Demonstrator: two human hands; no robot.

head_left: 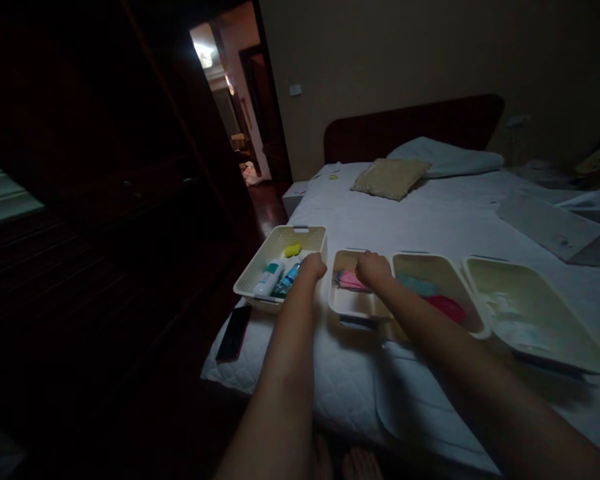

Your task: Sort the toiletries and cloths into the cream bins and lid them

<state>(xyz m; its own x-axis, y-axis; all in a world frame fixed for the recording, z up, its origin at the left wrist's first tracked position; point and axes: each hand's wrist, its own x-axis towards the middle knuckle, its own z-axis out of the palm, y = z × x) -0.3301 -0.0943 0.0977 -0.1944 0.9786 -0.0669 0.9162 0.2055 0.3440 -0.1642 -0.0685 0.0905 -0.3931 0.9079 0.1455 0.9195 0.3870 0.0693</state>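
Note:
My left hand point(314, 265) is curled at the right side of a cream perforated basket point(253, 268); its fingertips and anything in them are hidden. Inside that basket lie a yellow item point(293, 250), a white bottle with a green label point(270, 277) and a clear bluish bottle point(289, 277). My right hand point(373, 269) is closed over the right part of a smaller cream bin point(350, 305), beside a folded pink cloth point(353, 280). From here I cannot tell what its fingers hold.
Two more cream bins stand to the right: one point(460, 283) has grey-green and red cloth point(445, 307), the other point(555, 300) whitish bottles point(520, 332). A dark phone point(233, 333) lies at the bed's point(350, 380) left edge. Farther back are a pillow point(393, 178) and an open box point(555, 223).

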